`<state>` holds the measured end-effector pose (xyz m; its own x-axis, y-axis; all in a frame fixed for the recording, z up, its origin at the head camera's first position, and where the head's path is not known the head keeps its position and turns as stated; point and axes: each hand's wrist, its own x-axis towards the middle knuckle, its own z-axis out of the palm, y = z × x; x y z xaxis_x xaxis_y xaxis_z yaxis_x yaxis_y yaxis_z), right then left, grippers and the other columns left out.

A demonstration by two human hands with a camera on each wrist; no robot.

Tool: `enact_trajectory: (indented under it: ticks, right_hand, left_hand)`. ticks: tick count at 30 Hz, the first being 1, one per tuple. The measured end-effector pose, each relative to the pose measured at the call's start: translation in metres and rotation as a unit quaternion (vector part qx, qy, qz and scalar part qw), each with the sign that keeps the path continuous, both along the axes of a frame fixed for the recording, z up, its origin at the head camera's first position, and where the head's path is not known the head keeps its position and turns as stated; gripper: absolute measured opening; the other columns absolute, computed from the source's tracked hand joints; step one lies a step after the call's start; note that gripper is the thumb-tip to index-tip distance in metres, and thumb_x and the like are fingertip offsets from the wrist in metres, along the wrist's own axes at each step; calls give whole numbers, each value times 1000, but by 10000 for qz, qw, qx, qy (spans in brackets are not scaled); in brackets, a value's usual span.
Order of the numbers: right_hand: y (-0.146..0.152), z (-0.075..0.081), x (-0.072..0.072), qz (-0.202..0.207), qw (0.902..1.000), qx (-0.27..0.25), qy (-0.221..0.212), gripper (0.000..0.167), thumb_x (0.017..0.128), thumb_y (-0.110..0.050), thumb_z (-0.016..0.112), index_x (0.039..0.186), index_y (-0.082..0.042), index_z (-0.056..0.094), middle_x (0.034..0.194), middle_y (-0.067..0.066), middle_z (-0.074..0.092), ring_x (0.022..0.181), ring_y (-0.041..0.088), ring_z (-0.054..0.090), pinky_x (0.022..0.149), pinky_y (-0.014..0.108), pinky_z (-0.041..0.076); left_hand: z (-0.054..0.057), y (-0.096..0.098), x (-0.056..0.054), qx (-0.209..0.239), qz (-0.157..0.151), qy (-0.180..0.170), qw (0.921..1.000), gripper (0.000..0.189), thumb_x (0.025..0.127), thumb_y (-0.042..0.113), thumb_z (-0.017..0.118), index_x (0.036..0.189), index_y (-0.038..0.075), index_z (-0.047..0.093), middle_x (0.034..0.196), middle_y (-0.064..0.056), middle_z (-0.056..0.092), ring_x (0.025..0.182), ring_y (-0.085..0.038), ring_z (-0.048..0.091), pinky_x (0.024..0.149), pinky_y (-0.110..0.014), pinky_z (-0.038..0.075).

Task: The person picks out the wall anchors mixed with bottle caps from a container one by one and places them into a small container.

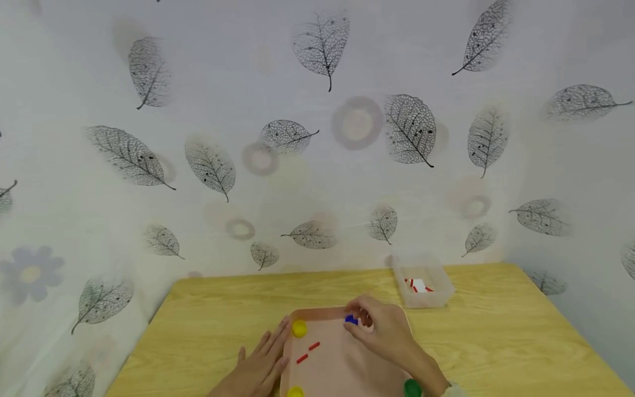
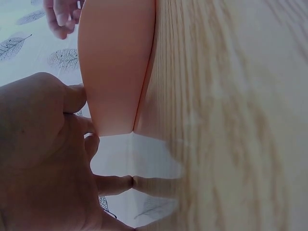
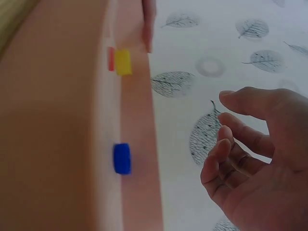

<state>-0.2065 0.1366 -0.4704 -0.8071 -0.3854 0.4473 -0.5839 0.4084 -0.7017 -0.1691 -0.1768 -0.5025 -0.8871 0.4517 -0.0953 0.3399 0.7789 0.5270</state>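
Note:
A shallow pink tray (image 1: 332,366) lies on the table in the head view. My left hand (image 1: 260,364) rests along its left side, fingers extended, with fingertips at the rim in the left wrist view. Over the tray's far right part hovers my right hand (image 1: 384,331), thumb and fingers loosely bent. A small blue round piece (image 3: 122,159) sits inside the tray, apart from that hand in the right wrist view. Yellow round pieces (image 1: 299,329) stand at the left corners, and a green one (image 1: 413,387) at the near right. Two short red sticks (image 1: 308,352) lie between.
Behind the tray to the right, a clear plastic box (image 1: 430,300) holds several red sticks and something white. The wooden table (image 1: 476,331) meets a leaf-patterned wall covering (image 1: 317,182) at its back edge.

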Motion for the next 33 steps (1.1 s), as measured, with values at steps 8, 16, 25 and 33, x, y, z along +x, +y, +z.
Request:
enact_trajectory:
  ticks: [8, 16, 25, 33]
  right_hand:
    - [-23, -22, -3, 531, 9972, -155, -494, 15, 95, -12, 75, 108, -12, 67, 84, 1, 56, 70, 8, 51, 62, 22, 49]
    - [-41, -31, -3, 726, 9939, 17, -829, 15, 94, -8, 74, 106, -3, 67, 88, 4, 57, 71, 10, 53, 64, 22, 49]
    - [-55, -39, -9, 928, 9853, 422, -1373, 14, 92, -2, 71, 106, -4, 67, 93, 1, 62, 81, 7, 55, 72, 23, 50]
    - [-62, -45, -11, 788, 9876, 916, -1002, 13, 91, 1, 71, 100, -8, 67, 90, -3, 62, 80, 3, 52, 72, 22, 50]
  left_hand:
    - [-1, -1, 1, 8, 49, 20, 10000, 61, 113, 45, 30, 167, 26, 10, 173, 1, 6, 148, -51, 25, 88, -95, 6]
    - [0, -1, 0, -98, 96, -30, 9999, 62, 112, 49, 28, 167, 28, 9, 173, 4, 7, 149, -49, 24, 89, -94, 7]
    - [1, -1, 1, -66, 0, 87, 9999, 62, 112, 48, 27, 167, 24, 10, 173, 3, 6, 149, -50, 25, 91, -94, 9]
    - [0, -4, 1, 11, -80, 109, 9999, 61, 113, 45, 27, 167, 23, 9, 173, 2, 5, 149, -50, 24, 90, -94, 8]
